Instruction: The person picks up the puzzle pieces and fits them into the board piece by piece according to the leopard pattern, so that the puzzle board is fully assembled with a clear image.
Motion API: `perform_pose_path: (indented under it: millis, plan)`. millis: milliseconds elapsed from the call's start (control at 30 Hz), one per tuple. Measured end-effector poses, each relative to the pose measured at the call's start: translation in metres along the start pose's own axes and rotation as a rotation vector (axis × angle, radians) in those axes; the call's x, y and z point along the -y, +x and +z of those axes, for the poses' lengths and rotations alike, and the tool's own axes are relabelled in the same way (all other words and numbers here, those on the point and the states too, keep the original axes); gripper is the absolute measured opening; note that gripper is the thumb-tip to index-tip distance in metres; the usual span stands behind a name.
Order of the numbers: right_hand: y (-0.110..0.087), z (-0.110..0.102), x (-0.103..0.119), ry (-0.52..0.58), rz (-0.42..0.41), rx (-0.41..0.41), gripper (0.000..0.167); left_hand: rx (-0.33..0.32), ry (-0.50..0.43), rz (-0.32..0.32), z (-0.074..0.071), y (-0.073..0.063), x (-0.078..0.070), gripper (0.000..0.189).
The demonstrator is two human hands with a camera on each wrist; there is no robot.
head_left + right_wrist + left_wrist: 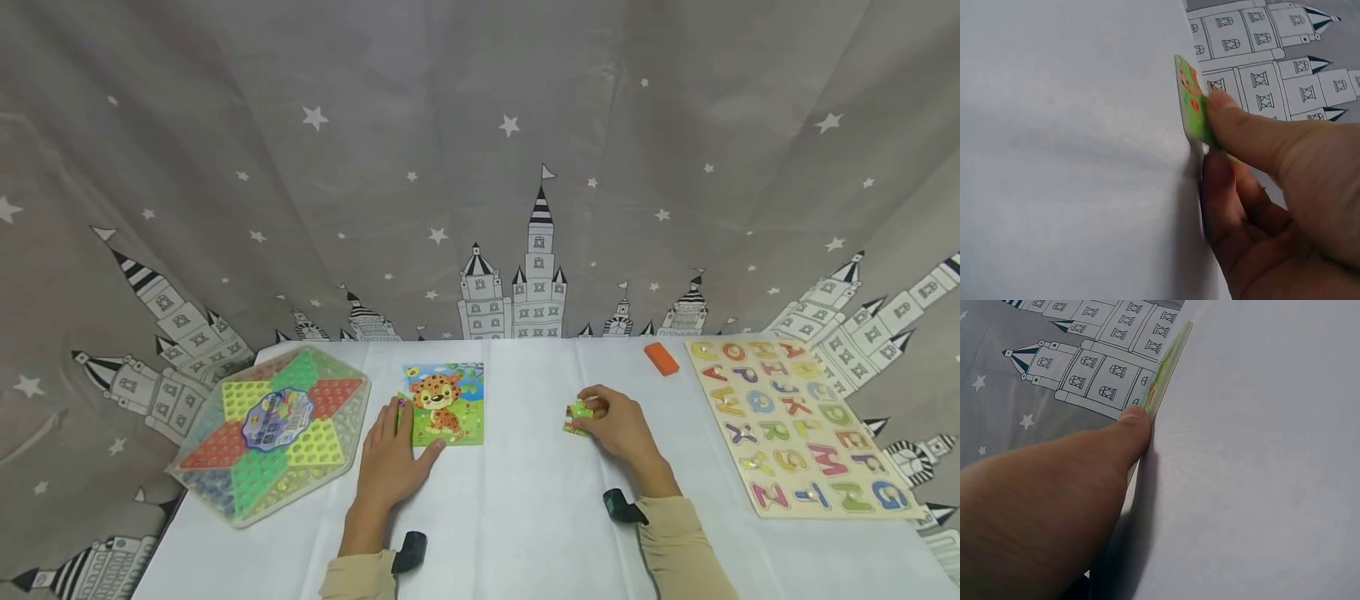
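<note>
A square jigsaw puzzle (448, 408) with a spotted leopard cub lies on the table left of centre. My left hand (392, 468) rests along its left edge, fingers extended and thumb at the lower edge. A small green corner of puzzle shows by those fingertips, partly hidden by them. In the left wrist view, the thumb (1134, 419) touches the puzzle's edge. Right of centre, my right hand (622, 427) pinches a green puzzle piece (576, 418) between thumb and fingers. The right wrist view shows red and orange marks on that puzzle piece (1190, 103).
A hexagonal Chinese checkers board (315, 492) lies at the left, under clear wrapping. On the right is a wooden alphabet board (795, 467) with coloured letters. An orange block (662, 359) sits near the back edge. Behind the white table (525, 517) hangs a grey castle-print curtain (480, 167).
</note>
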State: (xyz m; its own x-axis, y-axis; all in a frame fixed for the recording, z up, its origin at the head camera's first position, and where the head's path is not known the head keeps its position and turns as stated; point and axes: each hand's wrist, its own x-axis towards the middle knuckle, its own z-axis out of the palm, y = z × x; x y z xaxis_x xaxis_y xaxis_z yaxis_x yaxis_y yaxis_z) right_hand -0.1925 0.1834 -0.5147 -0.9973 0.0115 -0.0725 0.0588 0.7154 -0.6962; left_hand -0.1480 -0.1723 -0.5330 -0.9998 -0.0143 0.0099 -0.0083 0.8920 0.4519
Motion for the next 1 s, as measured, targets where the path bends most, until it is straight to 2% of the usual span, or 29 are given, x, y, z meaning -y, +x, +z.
perform_pose_path:
  millis: [100,233,433,600,767,1000]
  plan:
    - [-0.001,0.004,0.003,0.074,0.015,-0.013,0.031,0.019,0.009,-0.009,-0.002,-0.001,0.0,0.091]
    - [0.0,0.016,0.015,0.16,0.009,0.014,0.029,0.046,0.02,-0.028,-0.003,-0.001,0.001,0.092]
    - [0.001,0.045,0.049,0.251,-0.054,0.072,0.025,0.066,0.02,-0.037,-0.008,-0.001,0.001,0.092]
    - [0.0,0.07,0.082,0.27,-0.112,0.126,0.024,0.041,0.02,-0.029,-0.011,-0.001,0.0,0.091]
    - [0.007,0.089,0.107,0.227,-0.155,0.143,0.023,0.012,0.005,0.001,-0.004,0.0,0.001,0.091]
    - [0.016,0.104,0.121,0.174,-0.104,0.141,0.018,0.02,0.006,-0.003,-0.002,0.0,0.0,0.091]
